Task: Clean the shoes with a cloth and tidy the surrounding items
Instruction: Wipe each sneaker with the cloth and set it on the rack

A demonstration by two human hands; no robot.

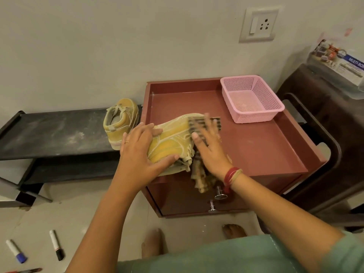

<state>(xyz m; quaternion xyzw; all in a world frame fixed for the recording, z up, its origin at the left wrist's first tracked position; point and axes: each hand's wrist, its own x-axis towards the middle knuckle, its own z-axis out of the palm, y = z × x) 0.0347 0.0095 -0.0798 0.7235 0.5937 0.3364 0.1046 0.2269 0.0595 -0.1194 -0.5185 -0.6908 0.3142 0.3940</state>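
Right at the front-left edge of the cabinet top lies the yellow shoe. It is on its side, and its long axis runs from the ankle opening at that near edge up and rightward to the toe, which points at the middle of the top. The left hand grips the ankle end, with fingers curled over the upper side and the thumb hooked beneath. The right hand lies just past the laces, nearer the toe. Its fingers are spread and fairly straight, though blurred, and they press a striped cloth flat against the shoe. The cloth's loose end hangs over the front edge. Judging by this, the wiping stroke would travel along that axis toward the toe, with the left hand bracing against it. A pink basket sits in the far-right corner, well apart from both hands. The second shoe stands upright on a dusty black rack just beside the cabinet's left edge, and it looks not yet wiped. On the floor lie a blue-capped marker and a black-capped marker, not yet tidied.
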